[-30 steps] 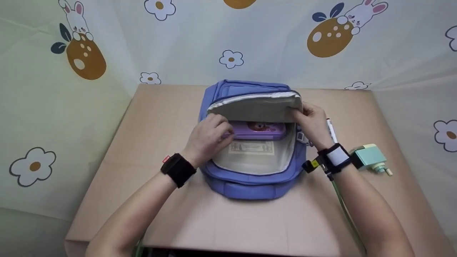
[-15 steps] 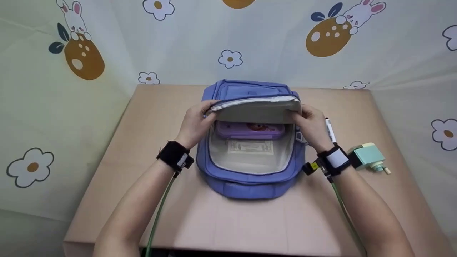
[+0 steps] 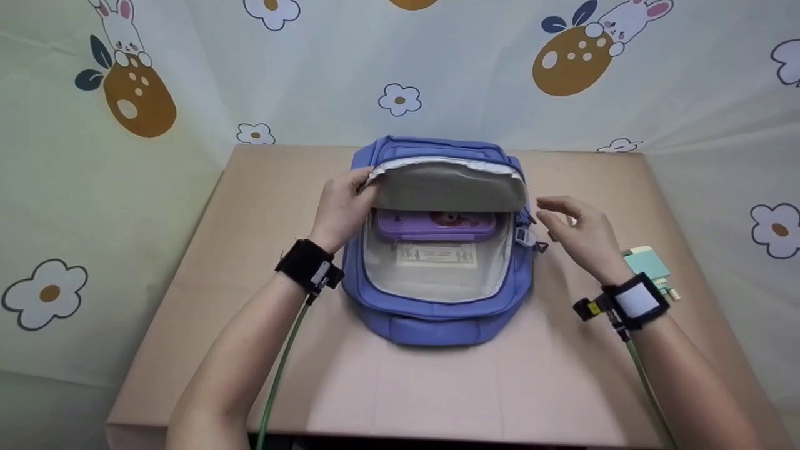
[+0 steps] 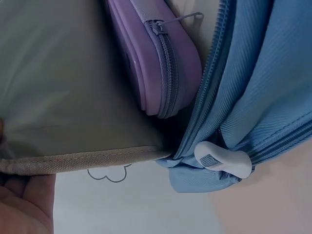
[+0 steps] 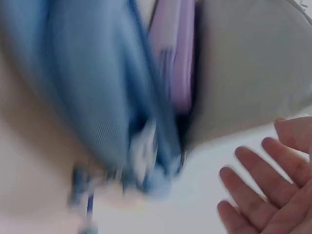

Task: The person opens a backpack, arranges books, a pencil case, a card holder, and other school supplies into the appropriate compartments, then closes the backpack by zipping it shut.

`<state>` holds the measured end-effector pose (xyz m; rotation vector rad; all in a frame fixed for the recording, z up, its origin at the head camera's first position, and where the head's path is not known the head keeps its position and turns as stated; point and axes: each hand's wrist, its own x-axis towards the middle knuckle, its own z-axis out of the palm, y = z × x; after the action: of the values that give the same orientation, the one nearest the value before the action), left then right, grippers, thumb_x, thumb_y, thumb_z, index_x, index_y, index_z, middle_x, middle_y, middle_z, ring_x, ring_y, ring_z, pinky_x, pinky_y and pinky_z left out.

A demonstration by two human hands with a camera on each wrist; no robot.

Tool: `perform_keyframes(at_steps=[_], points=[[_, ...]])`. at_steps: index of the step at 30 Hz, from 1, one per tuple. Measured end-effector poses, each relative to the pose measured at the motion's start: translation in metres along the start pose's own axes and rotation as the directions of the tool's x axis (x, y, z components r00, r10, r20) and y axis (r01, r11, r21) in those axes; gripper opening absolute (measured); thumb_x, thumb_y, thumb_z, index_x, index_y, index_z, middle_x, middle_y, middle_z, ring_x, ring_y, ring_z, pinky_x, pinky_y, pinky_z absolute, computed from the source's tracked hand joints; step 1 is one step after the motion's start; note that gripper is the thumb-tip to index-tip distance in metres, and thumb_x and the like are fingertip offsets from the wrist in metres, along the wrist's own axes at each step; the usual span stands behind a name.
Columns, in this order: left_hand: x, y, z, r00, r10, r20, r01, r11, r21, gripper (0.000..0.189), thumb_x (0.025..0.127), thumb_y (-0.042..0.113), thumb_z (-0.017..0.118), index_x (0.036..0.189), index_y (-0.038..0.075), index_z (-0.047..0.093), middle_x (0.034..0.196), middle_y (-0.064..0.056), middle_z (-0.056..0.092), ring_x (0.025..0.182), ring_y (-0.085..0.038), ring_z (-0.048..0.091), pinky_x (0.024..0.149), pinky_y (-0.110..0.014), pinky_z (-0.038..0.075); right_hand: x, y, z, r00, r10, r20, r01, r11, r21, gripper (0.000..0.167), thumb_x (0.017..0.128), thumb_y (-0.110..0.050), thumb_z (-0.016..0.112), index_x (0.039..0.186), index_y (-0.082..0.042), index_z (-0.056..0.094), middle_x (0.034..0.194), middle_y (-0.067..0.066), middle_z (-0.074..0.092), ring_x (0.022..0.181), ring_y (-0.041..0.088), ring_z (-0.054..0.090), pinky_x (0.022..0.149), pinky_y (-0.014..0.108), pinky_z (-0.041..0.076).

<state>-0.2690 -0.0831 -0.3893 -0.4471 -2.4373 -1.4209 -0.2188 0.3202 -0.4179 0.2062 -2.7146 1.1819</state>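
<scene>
A blue backpack (image 3: 431, 331) lies on the table with its main compartment unzipped and its grey-lined flap (image 3: 450, 187) lifted. Inside rests a purple zippered pencil case (image 3: 431, 226), partly covered by the flap, above a pale printed label (image 3: 437, 255) on the lining. My left hand (image 3: 340, 209) pinches the left edge of the flap between thumb and fingers. To the right of the backpack, my right hand (image 3: 587, 237) is in the air, apart from the flap. Its fingers (image 5: 263, 175) are spread loosely and hold nothing in the right wrist view.
A turquoise and cream device with a small knob (image 3: 650, 262) stands on the table (image 3: 237, 325) at the right, partly behind the right wrist. White buckles and straps (image 3: 531, 237) hang at the backpack's right side. A patterned cloth (image 3: 312, 81) surrounds the table's back and sides.
My left hand moved up and took hold of the flap's left edge. My right hand let go of the flap's right edge and moved off to the right, hiding most of the white marker.
</scene>
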Motion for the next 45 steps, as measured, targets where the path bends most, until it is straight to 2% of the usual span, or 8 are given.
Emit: perform_keyframes(at_steps=[3, 8, 12, 17, 28, 37, 41, 45], points=[[0.001, 0.002, 0.0, 1.0, -0.017, -0.001, 0.017, 1.0, -0.01, 0.013, 0.1, 0.015, 0.067, 0.099, 0.006, 0.077, 0.076, -0.002, 0.06, 0.066, -0.014, 0.046, 0.067, -0.027, 0.042, -0.017, 0.02, -0.026, 0.998, 0.067, 0.016, -0.063, 0.98, -0.19, 0.057, 0.101, -0.047, 0.061, 0.143, -0.007, 0.058, 0.144, 0.02, 0.057, 0.084, 0.039, 0.067, 0.091, 0.055, 0.052], [0.002, 0.004, 0.0, 1.0, -0.023, -0.008, 0.023, 1.0, -0.01, 0.014, 0.099, 0.015, 0.067, 0.102, 0.006, 0.078, 0.076, -0.001, 0.06, 0.066, -0.013, 0.047, 0.067, -0.027, 0.043, -0.042, 0.06, -0.061, 0.966, 0.246, 0.086, -0.197, 0.905, -0.378, 0.093, 0.097, -0.057, 0.061, 0.152, 0.012, 0.031, 0.146, 0.043, 0.037, 0.126, 0.059, 0.043, 0.103, 0.073, 0.034], [0.002, 0.002, 0.001, 1.0, -0.006, -0.003, 0.006, 1.0, -0.003, 0.013, 0.1, 0.013, 0.066, 0.095, 0.006, 0.075, 0.07, 0.001, 0.051, 0.061, -0.012, 0.042, 0.06, -0.026, 0.037, -0.06, 0.087, -0.072, 0.938, 0.327, 0.113, -0.244, 0.858, -0.451, 0.114, 0.09, -0.067, 0.064, 0.15, 0.02, 0.021, 0.134, 0.048, 0.04, 0.111, 0.057, 0.048, 0.085, 0.066, 0.049], [0.0, 0.0, 0.0, 1.0, 0.016, -0.014, -0.016, 1.0, 0.003, 0.012, 0.1, 0.01, 0.065, 0.095, 0.004, 0.074, 0.067, 0.001, 0.045, 0.059, -0.012, 0.038, 0.057, -0.027, 0.032, -0.072, 0.1, -0.073, 0.932, 0.345, 0.11, -0.278, 0.876, -0.393, 0.102, 0.088, -0.065, 0.069, 0.141, 0.016, 0.037, 0.113, 0.035, 0.053, 0.095, 0.045, 0.055, 0.07, 0.049, 0.053], [0.001, 0.001, 0.001, 1.0, -0.004, -0.013, 0.004, 1.0, -0.007, 0.013, 0.099, 0.01, 0.066, 0.1, 0.003, 0.077, 0.074, -0.001, 0.058, 0.062, -0.012, 0.044, 0.062, -0.025, 0.04, -0.072, 0.099, -0.058, 0.939, 0.345, -0.021, -0.326, 0.864, -0.384, 0.085, 0.089, -0.042, 0.078, 0.135, 0.019, 0.042, 0.11, 0.037, 0.055, 0.095, 0.048, 0.058, 0.075, 0.059, 0.055], [0.002, 0.004, 0.003, 1.0, -0.006, -0.001, 0.006, 1.0, 0.003, 0.014, 0.1, 0.014, 0.066, 0.092, 0.005, 0.073, 0.067, -0.001, 0.047, 0.06, -0.013, 0.038, 0.061, -0.027, 0.036, -0.07, 0.042, -0.053, 0.98, 0.194, -0.051, -0.2, 0.922, -0.331, 0.088, 0.088, -0.038, 0.079, 0.145, 0.014, 0.039, 0.117, 0.035, 0.056, 0.094, 0.044, 0.059, 0.071, 0.054, 0.055], [0.003, 0.004, 0.001, 1.0, -0.015, -0.006, 0.015, 1.0, -0.01, 0.012, 0.099, 0.013, 0.066, 0.095, 0.005, 0.074, 0.071, -0.001, 0.053, 0.062, -0.013, 0.042, 0.065, -0.026, 0.04, -0.066, -0.01, -0.035, 1.0, 0.005, -0.013, -0.009, 0.951, -0.308, 0.089, 0.086, -0.037, 0.082, 0.15, 0.008, 0.04, 0.129, 0.032, 0.057, 0.095, 0.039, 0.06, 0.07, 0.053, 0.056], [0.002, 0.003, 0.002, 1.0, -0.02, -0.003, 0.02, 1.0, -0.017, 0.011, 0.098, 0.009, 0.066, 0.099, 0.005, 0.076, 0.077, -0.001, 0.059, 0.066, -0.012, 0.046, 0.067, -0.026, 0.042, -0.06, -0.054, -0.008, 0.973, -0.224, 0.062, 0.233, 0.932, -0.279, 0.087, 0.083, -0.037, 0.085, 0.15, 0.001, 0.045, 0.135, 0.022, 0.059, 0.099, 0.03, 0.062, 0.073, 0.046, 0.054]])
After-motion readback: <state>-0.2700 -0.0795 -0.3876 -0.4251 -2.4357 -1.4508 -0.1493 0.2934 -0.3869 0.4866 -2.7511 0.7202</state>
